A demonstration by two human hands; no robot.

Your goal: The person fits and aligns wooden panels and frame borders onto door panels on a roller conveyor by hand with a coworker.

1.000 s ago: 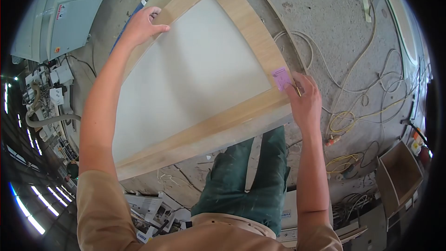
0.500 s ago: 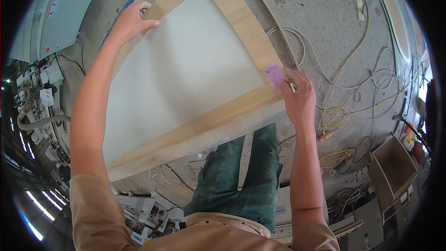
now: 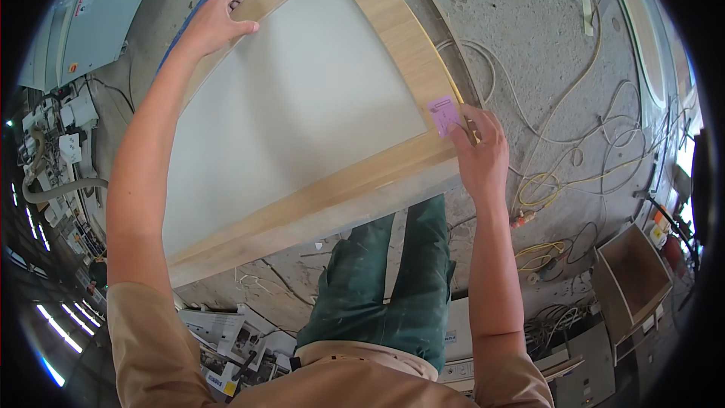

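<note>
A large wooden panel (image 3: 400, 30) with a curved right edge and a pale inset (image 3: 302, 106) lies across the view in front of my body. My left hand (image 3: 215, 29) is closed on its upper-left rail, thumb over the face and fingers curled at the outer side. At the right corner, my right hand (image 3: 483, 147) pinches the edge, thumb on top and fingers partly hidden beyond it. Beside that thumb, a purple label (image 3: 444, 115) sits on the light wood frame.
Loose cables (image 3: 559, 136) and a yellow cord (image 3: 540, 185) lie on the concrete floor to the right. An open wooden box (image 3: 630, 279) stands at lower right. A grey machine cabinet (image 3: 98, 19) is at upper left. Tools and equipment (image 3: 234, 347) lie near my feet.
The panel and both hands sit slightly higher and further left in view. A thin yellow strip now shows along the panel's curved right edge. Both hands keep their hold.
</note>
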